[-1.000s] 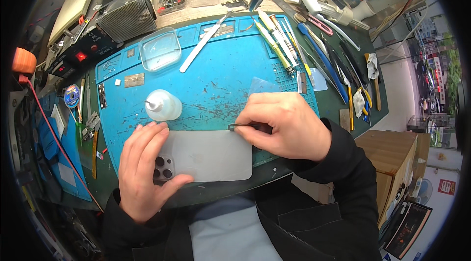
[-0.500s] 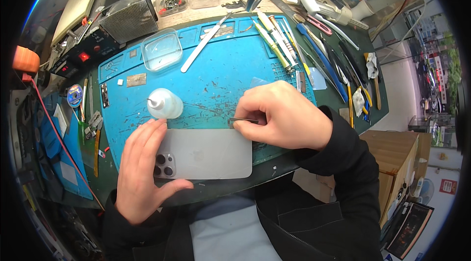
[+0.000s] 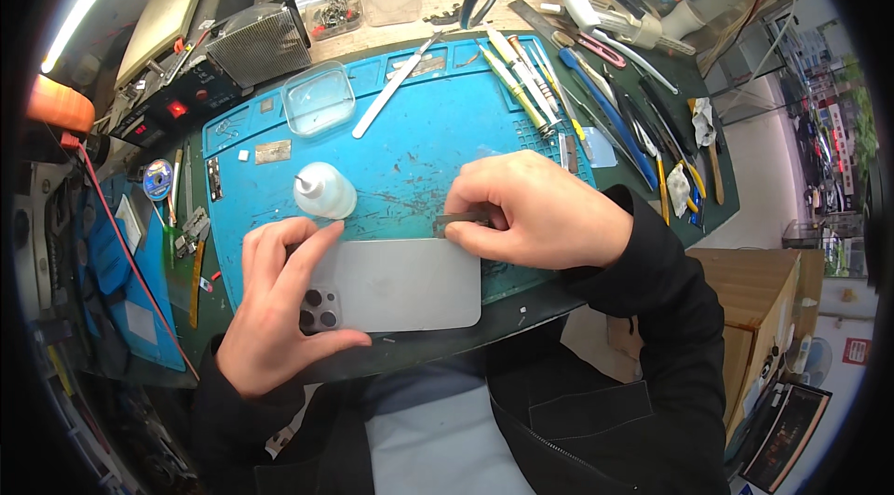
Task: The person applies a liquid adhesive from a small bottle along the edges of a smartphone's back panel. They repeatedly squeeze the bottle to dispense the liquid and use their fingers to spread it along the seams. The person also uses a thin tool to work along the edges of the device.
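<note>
A grey smartphone (image 3: 410,285) lies back side up at the near edge of the mat, its camera cluster at the left end. My left hand (image 3: 275,295) grips that end, with bent fingers along the far edge and the thumb along the near edge. Pinched between thumb and fingers of my right hand (image 3: 540,211) is a small thin dark blade (image 3: 450,223). It sits at the phone's far edge, near the right corner; whether its tip enters the seam I cannot tell. Just beyond the phone stands a white squeeze bottle (image 3: 326,192) with a thin nozzle.
The blue work mat (image 3: 410,160) carries a clear plastic box (image 3: 318,102) and a flat metal spatula (image 3: 396,90). Several screwdrivers (image 3: 526,76) and tweezers lie at the far right. A black unit with a red light (image 3: 177,109) stands at the far left.
The fingers of my left hand have bent more along the phone's far edge. In my right hand the blade has turned, showing more of its flat face. The whole view has shifted slightly.
</note>
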A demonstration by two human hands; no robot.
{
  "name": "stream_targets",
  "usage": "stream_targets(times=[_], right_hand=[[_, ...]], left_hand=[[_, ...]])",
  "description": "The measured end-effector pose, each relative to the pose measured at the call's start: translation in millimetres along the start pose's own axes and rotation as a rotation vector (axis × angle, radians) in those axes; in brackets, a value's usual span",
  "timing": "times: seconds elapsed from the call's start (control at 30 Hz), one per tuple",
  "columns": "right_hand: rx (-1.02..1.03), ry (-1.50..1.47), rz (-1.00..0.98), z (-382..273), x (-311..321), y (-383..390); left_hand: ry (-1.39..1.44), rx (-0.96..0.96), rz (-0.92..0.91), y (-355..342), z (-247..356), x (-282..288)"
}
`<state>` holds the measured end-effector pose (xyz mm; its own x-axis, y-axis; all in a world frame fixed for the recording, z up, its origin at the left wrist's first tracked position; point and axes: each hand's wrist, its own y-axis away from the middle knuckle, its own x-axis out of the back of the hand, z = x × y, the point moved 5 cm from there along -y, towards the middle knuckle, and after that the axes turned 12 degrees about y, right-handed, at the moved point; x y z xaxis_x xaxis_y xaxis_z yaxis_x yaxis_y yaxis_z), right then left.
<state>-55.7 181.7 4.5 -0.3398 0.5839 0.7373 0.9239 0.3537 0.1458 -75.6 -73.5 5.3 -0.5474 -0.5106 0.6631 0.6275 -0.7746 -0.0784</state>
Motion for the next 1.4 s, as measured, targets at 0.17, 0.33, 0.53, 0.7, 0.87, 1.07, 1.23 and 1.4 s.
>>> stream_targets(times=[0.17, 0.33, 0.53, 0.7, 0.87, 1.07, 1.23, 1.4], right_hand=[[0.19, 0.225, 0.223, -17, 10, 17], [0.308, 0.1, 0.332, -25, 6, 23], [0.353, 0.239, 0.328, -47, 12, 28], [0.411, 0.324, 0.389, -65, 18, 28], [0.433, 0.321, 0.447, -74, 10, 37], [0.4, 0.441, 0.446, -87, 6, 40], [0.374, 0.462, 0.476, -86, 8, 40], [0.371, 0.431, 0.518, -77, 5, 34]], left_hand=[[-0.182, -0.025, 0.054, 15, 16, 0], [0.07, -0.02, 0.178, 25, 12, -6], [0.068, -0.061, 0.264, 24, 23, -2], [-0.009, -0.139, 0.361, 31, 19, 4], [0.021, -0.175, 0.453, 38, 7, -7], [-0.08, -0.202, 0.454, 45, 4, -10], [-0.071, -0.199, 0.432, 44, 9, -9], [-0.05, -0.206, 0.442, 48, 3, -11]])
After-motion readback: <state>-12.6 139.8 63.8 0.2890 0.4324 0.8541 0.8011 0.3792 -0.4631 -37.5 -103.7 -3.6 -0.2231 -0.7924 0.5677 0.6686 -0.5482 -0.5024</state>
